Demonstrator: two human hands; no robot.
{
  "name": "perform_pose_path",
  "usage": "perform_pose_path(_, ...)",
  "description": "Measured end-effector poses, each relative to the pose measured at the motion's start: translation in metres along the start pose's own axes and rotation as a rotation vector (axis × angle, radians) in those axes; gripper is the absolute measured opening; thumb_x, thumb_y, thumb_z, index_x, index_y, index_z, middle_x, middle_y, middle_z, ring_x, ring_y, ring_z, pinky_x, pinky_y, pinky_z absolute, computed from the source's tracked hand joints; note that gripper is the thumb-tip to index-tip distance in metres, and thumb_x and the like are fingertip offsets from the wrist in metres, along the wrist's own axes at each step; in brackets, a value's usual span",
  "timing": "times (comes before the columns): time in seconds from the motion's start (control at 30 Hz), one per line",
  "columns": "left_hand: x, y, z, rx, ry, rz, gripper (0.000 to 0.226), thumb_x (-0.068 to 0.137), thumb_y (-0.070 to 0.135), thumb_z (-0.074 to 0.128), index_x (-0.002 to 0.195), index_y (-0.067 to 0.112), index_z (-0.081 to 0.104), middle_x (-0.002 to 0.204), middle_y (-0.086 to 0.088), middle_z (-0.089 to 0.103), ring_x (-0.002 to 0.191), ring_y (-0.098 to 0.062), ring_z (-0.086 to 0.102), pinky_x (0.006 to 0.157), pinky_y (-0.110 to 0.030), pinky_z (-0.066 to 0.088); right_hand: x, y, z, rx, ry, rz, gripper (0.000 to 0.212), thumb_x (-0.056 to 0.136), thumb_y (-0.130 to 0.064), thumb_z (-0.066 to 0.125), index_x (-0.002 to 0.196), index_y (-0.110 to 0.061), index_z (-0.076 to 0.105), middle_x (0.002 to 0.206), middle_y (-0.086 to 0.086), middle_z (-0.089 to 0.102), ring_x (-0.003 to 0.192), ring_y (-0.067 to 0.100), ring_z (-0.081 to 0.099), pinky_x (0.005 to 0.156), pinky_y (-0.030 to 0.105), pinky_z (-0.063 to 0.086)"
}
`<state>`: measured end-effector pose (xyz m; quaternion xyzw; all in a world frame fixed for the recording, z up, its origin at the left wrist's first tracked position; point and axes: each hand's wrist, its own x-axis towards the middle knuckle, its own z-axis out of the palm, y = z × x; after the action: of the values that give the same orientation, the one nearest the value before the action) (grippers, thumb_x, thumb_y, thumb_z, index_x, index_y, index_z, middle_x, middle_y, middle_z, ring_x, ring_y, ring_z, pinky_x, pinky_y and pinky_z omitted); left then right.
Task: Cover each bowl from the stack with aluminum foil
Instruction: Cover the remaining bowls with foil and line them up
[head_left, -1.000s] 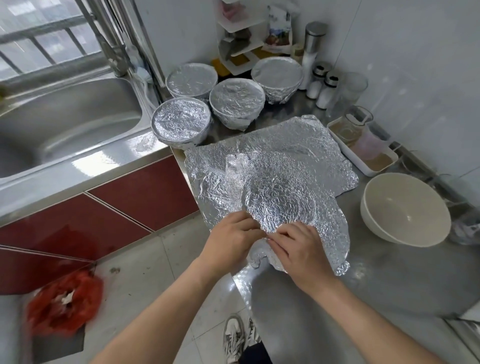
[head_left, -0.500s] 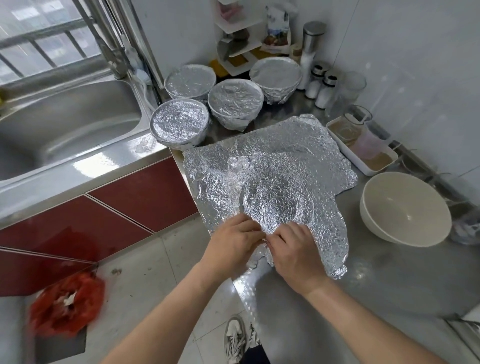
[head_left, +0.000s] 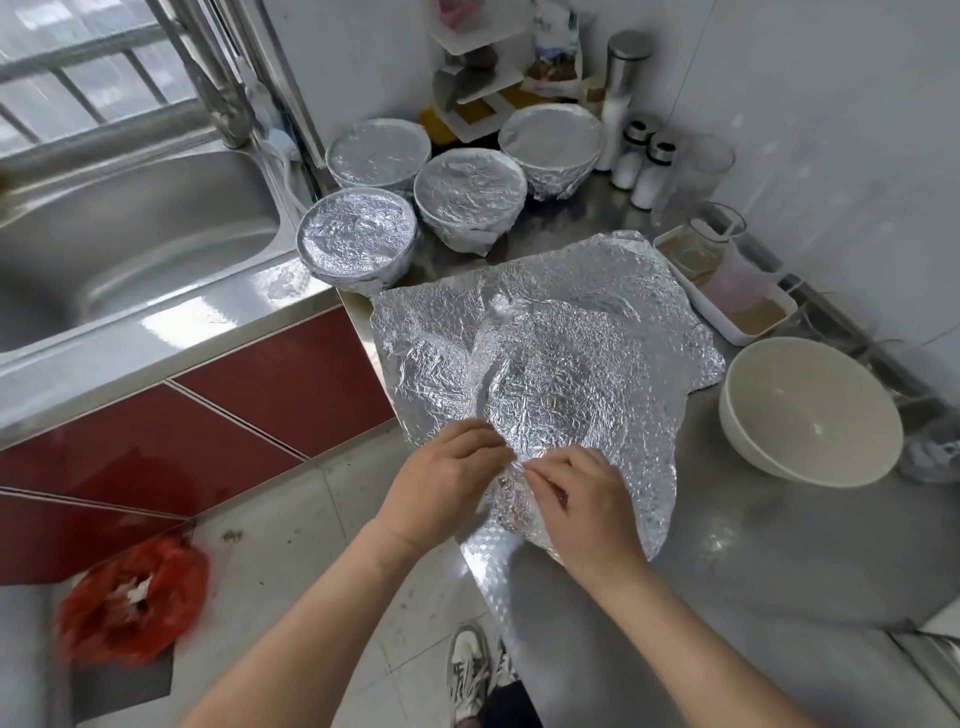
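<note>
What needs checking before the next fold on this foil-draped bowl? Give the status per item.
1. Drape: ok. The foil sheet shows a round bulge at its middle; the bowl beneath is hidden.
2. Grip: ok. The left hand and right hand pinch the near foil edge.
3. Far and side edges tucked: not ok. They lie flat on the steel counter.
4. Foil intact: cannot tell, too crinkled.
5. Clearance to the white tray: cannot tell. A foil corner lies close beside it.
6. All bowls covered: not ok. One white bowl is uncovered; four foil-covered bowls stand at the back.
</note>
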<state>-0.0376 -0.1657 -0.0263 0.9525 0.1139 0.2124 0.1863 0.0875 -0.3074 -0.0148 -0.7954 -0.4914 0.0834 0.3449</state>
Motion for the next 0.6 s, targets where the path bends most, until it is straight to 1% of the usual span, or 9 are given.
perform_pose_path(0.13,0.009,0.007,-0.003,0.011,0.007,0.049,0.008,0.085,0.015,0.075,0.092,0.017,0.077,0.093,0.002,0.07,0.095,-0.021,0.061,0.078,-0.032,0.053,0.006,0.006,-0.005,-0.033,-0.062,-0.008,0.007,0.081,-0.02,0.076,0.088,-0.021,0.075,0.081,-0.009,0.064,0.077,0.015,0.057,0.072,0.039,0.047)
perform_pose_path(0.23,0.011,0.007,-0.002,0.013,-0.006,0.051,0.013,0.078,0.008,0.08,0.087,0.018,0.077,0.089,0.003,0.07,0.091,-0.02,0.06,0.075,-0.03,0.052,0.007,0.007,-0.006,-0.104,-0.085,-0.046,0.011,0.078,-0.022,0.078,0.088,-0.021,0.073,0.082,-0.008,0.064,0.078,0.016,0.058,0.072,0.034,0.043)
perform_pose_path(0.3,0.01,0.007,-0.001,0.022,0.003,0.047,0.02,0.075,0.001,0.081,0.086,0.017,0.076,0.089,0.004,0.07,0.09,-0.02,0.06,0.075,-0.029,0.051,0.007,0.007,-0.005,-0.162,-0.063,-0.109,0.014,0.076,-0.017,0.08,0.087,-0.019,0.071,0.082,-0.007,0.063,0.078,0.018,0.058,0.07,0.034,0.043)
perform_pose_path(0.37,0.009,0.007,0.001,0.024,0.014,0.03,0.022,0.075,-0.002,0.08,0.086,0.017,0.076,0.089,0.004,0.07,0.09,-0.02,0.061,0.071,-0.032,0.053,0.006,0.007,-0.002,-0.23,-0.03,-0.161,0.015,0.074,-0.013,0.081,0.083,-0.016,0.069,0.08,-0.004,0.061,0.076,0.02,0.057,0.067,0.034,0.045)
perform_pose_path(0.47,0.007,0.006,0.005,0.008,0.04,-0.009,0.026,0.073,-0.006,0.079,0.084,0.017,0.075,0.09,0.005,0.07,0.09,-0.022,0.062,0.066,-0.035,0.054,0.003,0.008,0.006,-0.315,0.026,-0.182,0.018,0.075,-0.007,0.079,0.074,-0.013,0.062,0.074,0.001,0.054,0.07,0.022,0.049,0.062,0.034,0.042)
perform_pose_path(0.6,0.008,0.007,0.005,0.003,0.052,-0.015,0.031,0.07,-0.012,0.077,0.086,0.014,0.074,0.092,0.002,0.069,0.092,-0.022,0.06,0.073,-0.033,0.053,0.003,0.007,0.014,-0.357,0.097,-0.206,0.024,0.072,0.0,0.077,0.068,-0.011,0.057,0.068,0.003,0.048,0.065,0.023,0.043,0.061,0.031,0.033)
